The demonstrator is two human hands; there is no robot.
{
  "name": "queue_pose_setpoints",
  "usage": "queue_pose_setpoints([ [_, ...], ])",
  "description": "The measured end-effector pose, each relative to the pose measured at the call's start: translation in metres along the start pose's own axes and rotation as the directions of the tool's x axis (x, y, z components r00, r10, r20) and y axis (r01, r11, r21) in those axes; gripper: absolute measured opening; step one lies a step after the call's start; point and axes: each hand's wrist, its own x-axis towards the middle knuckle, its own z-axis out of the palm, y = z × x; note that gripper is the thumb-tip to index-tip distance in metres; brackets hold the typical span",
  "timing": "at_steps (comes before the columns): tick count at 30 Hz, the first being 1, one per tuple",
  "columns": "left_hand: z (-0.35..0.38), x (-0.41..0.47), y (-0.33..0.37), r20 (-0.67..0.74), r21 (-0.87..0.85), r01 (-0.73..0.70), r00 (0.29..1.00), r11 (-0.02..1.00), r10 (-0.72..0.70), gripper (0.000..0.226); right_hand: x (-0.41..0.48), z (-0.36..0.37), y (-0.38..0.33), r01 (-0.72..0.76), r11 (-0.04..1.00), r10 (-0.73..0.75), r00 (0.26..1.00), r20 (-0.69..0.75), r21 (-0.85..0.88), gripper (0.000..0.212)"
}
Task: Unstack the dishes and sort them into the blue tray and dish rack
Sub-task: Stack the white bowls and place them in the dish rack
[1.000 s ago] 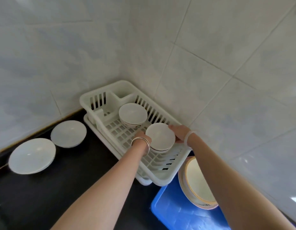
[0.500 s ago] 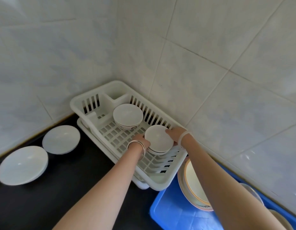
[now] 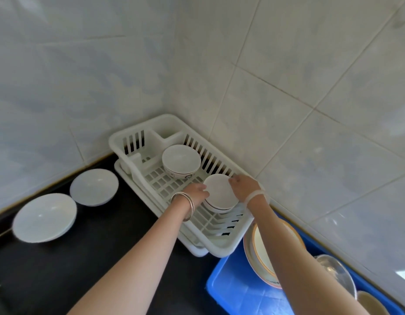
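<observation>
A white dish rack [image 3: 222, 247] stands in the wall corner on the black counter. Inside it, a white bowl [image 3: 181, 160] sits upright at the far end. Nearer me, a short stack of white bowls [image 3: 220, 193] rests on the rack's floor. My left hand [image 3: 195, 193] grips the stack's left rim and my right hand [image 3: 244, 186] grips its right rim. A blue tray [image 3: 233, 289] lies at the lower right, holding an orange-rimmed plate [image 3: 261, 248] that leans on edge, partly hidden by my right forearm.
Two white shallow dishes lie on the counter to the left, a larger dish [image 3: 44, 217] and a smaller dish [image 3: 94, 187]. A metal bowl [image 3: 335, 271] and a beige dish [image 3: 371, 302] sit in the tray's right part. Tiled walls close in behind the rack.
Both hands stay on the bowl stack in the rack. The view has shifted, and the stack sits a little deeper in the rack than a second ago.
</observation>
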Motion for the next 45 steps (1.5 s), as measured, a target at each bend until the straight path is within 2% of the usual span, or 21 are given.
queue_pose_setpoints([
  [3, -0.011, -0.031, -0.011, -0.137, -0.109, -0.119, 0.985, 0.987, 0.104, 0.04, -0.029, 0.001, -0.026, 0.083, 0.987, -0.082, 0.997, -0.014, 0.136, 0.041],
  [7, -0.044, -0.077, -0.045, -0.402, -0.166, -0.22, 0.905, 0.961, 0.138, 0.035, -0.073, 0.023, -0.071, 0.164, 0.92, -0.171, 0.985, -0.011, 0.355, 0.029],
  [10, -0.068, -0.11, -0.086, -0.634, -0.206, -0.241, 0.771, 0.948, 0.058, 0.028, -0.095, 0.056, -0.111, 0.261, 0.878, -0.285, 0.959, 0.0, 0.401, 0.025],
  [12, -0.081, -0.126, -0.117, -0.746, -0.235, -0.195, 0.664, 0.952, -0.049, 0.027, -0.099, 0.084, -0.141, 0.281, 0.879, -0.329, 0.942, 0.063, 0.386, 0.028],
  [16, -0.109, -0.138, -0.172, -0.864, -0.333, -0.079, 0.425, 0.94, -0.27, 0.039, -0.096, 0.14, -0.193, 0.227, 0.895, -0.32, 0.926, 0.198, 0.384, 0.032],
  [19, -0.126, -0.131, -0.189, -0.882, -0.364, -0.043, 0.339, 0.93, -0.329, 0.055, -0.078, 0.16, -0.207, 0.187, 0.946, -0.257, 0.931, 0.259, 0.267, 0.047],
  [20, -0.133, -0.128, -0.196, -0.866, -0.405, -0.045, 0.34, 0.913, -0.367, 0.06, -0.07, 0.167, -0.212, 0.165, 0.96, -0.226, 0.933, 0.28, 0.224, 0.051],
  [22, -0.145, -0.121, -0.207, -0.813, -0.5, -0.079, 0.387, 0.862, -0.436, 0.064, -0.06, 0.179, -0.223, 0.128, 0.969, -0.188, 0.937, 0.294, 0.212, 0.051],
  [24, -0.154, -0.116, -0.217, -0.768, -0.565, -0.112, 0.435, 0.818, -0.47, 0.064, -0.048, 0.188, -0.23, 0.053, 0.939, -0.167, 0.934, 0.315, 0.341, 0.04],
  [27, -0.164, -0.112, -0.226, -0.739, -0.6, -0.124, 0.464, 0.79, -0.488, 0.061, -0.04, 0.193, -0.237, -0.102, 0.834, -0.119, 0.927, 0.357, 0.542, 0.034],
  [29, -0.167, -0.11, -0.231, -0.734, -0.606, -0.152, 0.486, 0.781, -0.475, 0.06, -0.039, 0.194, -0.241, -0.178, 0.802, -0.07, 0.92, 0.386, 0.57, 0.035],
  [31, -0.169, -0.11, -0.236, -0.733, -0.607, -0.176, 0.501, 0.775, -0.46, 0.059, -0.039, 0.193, -0.243, -0.202, 0.762, -0.03, 0.938, 0.344, 0.615, 0.038],
  [34, -0.171, -0.109, -0.24, -0.709, -0.642, -0.217, 0.532, 0.735, -0.463, 0.058, -0.042, 0.183, -0.241, -0.165, 0.667, -0.077, 0.955, 0.287, 0.727, 0.031],
  [36, -0.173, -0.108, -0.239, -0.665, -0.715, -0.306, 0.574, 0.629, -0.477, 0.055, -0.046, 0.174, -0.246, -0.102, 0.666, -0.16, 0.948, 0.275, 0.739, 0.021],
  [39, -0.18, -0.112, -0.233, -0.59, -0.806, -0.4, 0.605, 0.436, -0.535, 0.042, -0.057, 0.168, -0.258, 0.033, 0.768, -0.252, 0.933, 0.255, 0.64, 0.015],
  [41, -0.183, -0.115, -0.23, -0.552, -0.834, -0.401, 0.62, 0.379, -0.558, 0.033, -0.066, 0.171, -0.266, 0.087, 0.822, -0.281, 0.921, 0.268, 0.563, 0.009],
  [43, -0.185, -0.116, -0.23, -0.527, -0.85, -0.4, 0.624, 0.343, -0.577, 0.025, -0.072, 0.177, -0.272, 0.151, 0.869, -0.302, 0.916, 0.265, 0.47, 0.013],
  [45, -0.186, -0.117, -0.23, -0.52, -0.854, -0.398, 0.624, 0.335, -0.583, 0.03, -0.079, 0.182, -0.277, 0.212, 0.899, -0.321, 0.914, 0.249, 0.382, 0.012],
])
